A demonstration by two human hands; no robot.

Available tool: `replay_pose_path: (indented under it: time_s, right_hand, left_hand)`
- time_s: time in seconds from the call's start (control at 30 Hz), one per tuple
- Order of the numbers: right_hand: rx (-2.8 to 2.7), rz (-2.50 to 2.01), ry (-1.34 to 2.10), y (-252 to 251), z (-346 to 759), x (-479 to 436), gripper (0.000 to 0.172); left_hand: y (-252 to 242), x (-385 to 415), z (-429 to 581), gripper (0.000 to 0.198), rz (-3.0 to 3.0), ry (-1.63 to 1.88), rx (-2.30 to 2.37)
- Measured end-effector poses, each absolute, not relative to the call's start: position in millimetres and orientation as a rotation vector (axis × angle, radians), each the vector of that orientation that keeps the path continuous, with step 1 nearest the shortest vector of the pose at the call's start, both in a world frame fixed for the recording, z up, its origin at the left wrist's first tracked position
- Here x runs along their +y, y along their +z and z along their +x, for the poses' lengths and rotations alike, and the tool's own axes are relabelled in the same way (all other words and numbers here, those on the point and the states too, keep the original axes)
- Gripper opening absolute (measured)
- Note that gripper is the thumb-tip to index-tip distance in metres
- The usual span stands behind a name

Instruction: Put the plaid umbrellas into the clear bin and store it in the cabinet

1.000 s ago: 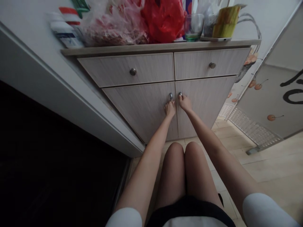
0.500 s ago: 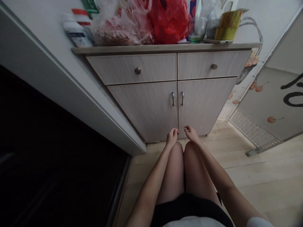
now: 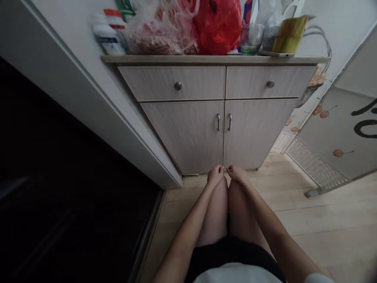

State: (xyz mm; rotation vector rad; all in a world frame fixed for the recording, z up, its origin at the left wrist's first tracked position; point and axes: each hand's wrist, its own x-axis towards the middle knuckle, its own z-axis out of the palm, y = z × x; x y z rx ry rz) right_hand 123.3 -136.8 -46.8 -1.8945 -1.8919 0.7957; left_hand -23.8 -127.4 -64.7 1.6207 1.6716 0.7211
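The fingers (image 3: 219, 169) curl loosely and pinch nothing, their tips nearly meeting. The left hand (image 3: 215, 175) and right hand (image 3: 237, 173) rest on the knees (image 3: 219, 186), just in front of the cabinet (image 3: 182, 133). Its two metal door handles (image 3: 218, 122) stand well above the fingers, and a red plastic bag (image 3: 218, 31) and a glass (image 3: 251, 39) sit on the cabinet's top.

Straight ahead of the left grip (image 3: 215, 175) and right grip (image 3: 237, 173), free air runs up to the cabinet doors (image 3: 182, 135) and their chrome handles (image 3: 218, 122), where the shut doors block further reach. Higher, plastic bags (image 3: 218, 31) and a glass tumbler (image 3: 251, 39) crowd the worktop (image 3: 206, 59). Left of the grips, a white door frame (image 3: 123, 133) narrows the way; right, wooden floor (image 3: 294, 208) leaves wide room.
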Motion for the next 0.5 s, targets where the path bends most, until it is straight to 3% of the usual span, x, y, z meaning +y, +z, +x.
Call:
replay_pose_path:
  time_s: [0.1, 0.23, 0.3, 0.5]
  right_hand:
    - [-1.816, -1.846, 0.912, -36.2, 129.5, -119.2, 0.035]
    - [-1.645, -1.728, 0.941, 1.8, 140.0, -81.8, 0.072]
    - [-1.512, -1.587, 0.877, 27.0, 142.3, -62.9, 0.081]
    - [-1.43, -1.398, 0.701, 72.7, 137.2, -19.9, 0.089]
  left_hand:
    - [-50.9, -111.6, -23.9, 0.044, 1.532, 0.759, 1.611]
    - [-11.2, -75.7, -22.4, 0.078, 1.428, 0.824, 1.565]
    - [13.9, -56.3, -20.1, 0.085, 1.395, 0.905, 1.549]
    - [64.7, -11.8, -5.8, 0.103, 1.425, 0.956, 1.613]
